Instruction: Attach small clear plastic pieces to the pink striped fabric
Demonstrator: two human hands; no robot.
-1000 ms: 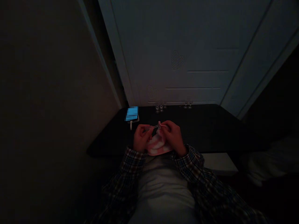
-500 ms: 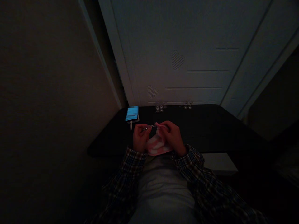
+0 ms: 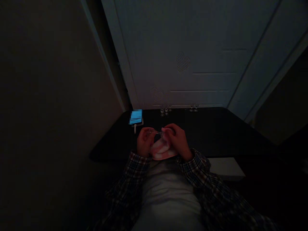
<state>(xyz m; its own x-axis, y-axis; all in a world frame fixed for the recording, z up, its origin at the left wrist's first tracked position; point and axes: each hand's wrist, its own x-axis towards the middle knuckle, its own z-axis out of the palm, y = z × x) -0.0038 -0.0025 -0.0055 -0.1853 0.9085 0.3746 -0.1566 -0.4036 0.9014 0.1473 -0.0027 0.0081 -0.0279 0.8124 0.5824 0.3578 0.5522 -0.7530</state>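
My left hand [image 3: 145, 141] is closed around a small clear stemmed glass [image 3: 157, 132], held sideways in front of me; the fingers hide part of it. A pink-and-white cloth [image 3: 161, 149] is pinched in my right hand [image 3: 177, 139], which presses a fold of it against the right end of the glass. Below that grip, the cloth drapes down between both hands near the table's front edge. Dim light keeps the glass's exact outline hard to make out.
Several small stemmed glasses [image 3: 164, 111] stand at the back of the dark table [image 3: 211, 134], with more glasses [image 3: 193, 108] farther right. A lit screen on a stand [image 3: 136, 117] is at the back left. Beneath the table's right front edge is a white box [image 3: 226, 167].
My right fingers and the fold of cloth have shifted slightly at the glass's end. The glass lies a little more level. My left hand stays nearly in place, and the room looks slightly darker.
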